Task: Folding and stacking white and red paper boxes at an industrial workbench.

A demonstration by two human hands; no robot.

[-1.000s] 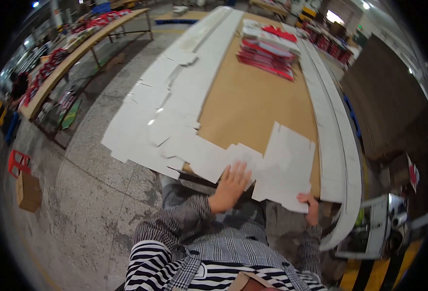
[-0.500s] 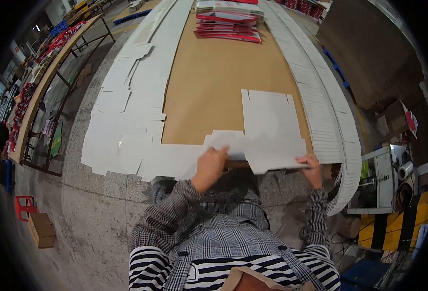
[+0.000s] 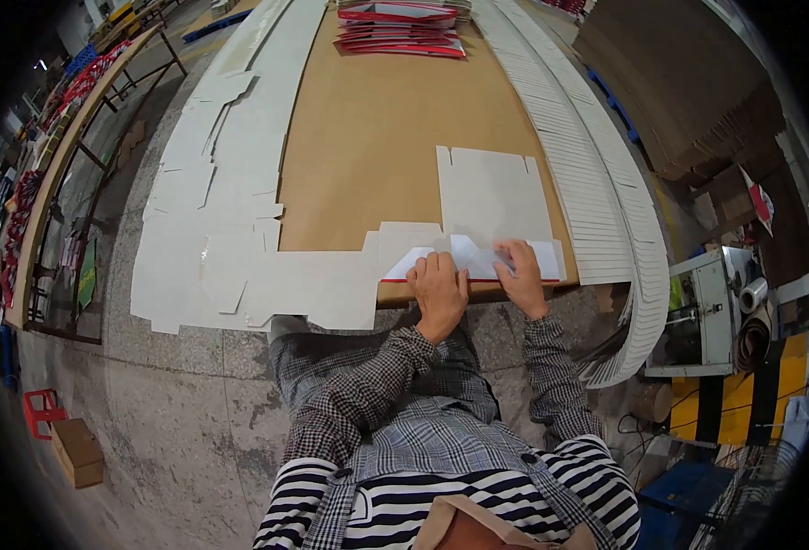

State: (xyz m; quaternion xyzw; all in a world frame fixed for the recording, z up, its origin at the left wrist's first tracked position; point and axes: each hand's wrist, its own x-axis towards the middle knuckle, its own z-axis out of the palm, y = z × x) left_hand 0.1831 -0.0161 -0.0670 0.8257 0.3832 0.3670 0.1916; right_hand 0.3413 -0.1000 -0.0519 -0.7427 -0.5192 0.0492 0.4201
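Observation:
A white flat box blank [image 3: 496, 188] lies at the near end of the brown table, its near strip folded up and over so a red edge shows along the front. My left hand [image 3: 439, 295] has its fingers bent and pressed together on the left part of the folded strip. Close beside it, my right hand [image 3: 523, 280] grips the strip farther right with curled fingers, slightly blurred; a small flap stands up between the hands. My thumbs are partly hidden. White flat blanks [image 3: 248, 266] lie spread to the left, some reaching beside the folded one.
A stack of red-and-white folded boxes [image 3: 402, 38] sits at the table's far end. Overlapping white blanks [image 3: 606, 220] run along the right side. Brown cardboard sheets [image 3: 675, 92] are piled at right, above a grey metal cabinet [image 3: 702, 316]. A red stool [image 3: 43, 412] stands on the floor at left.
The blank's near edge has been folded up, showing red. My right hand has moved left from its right corner, and my left hand has come right, onto the fold.

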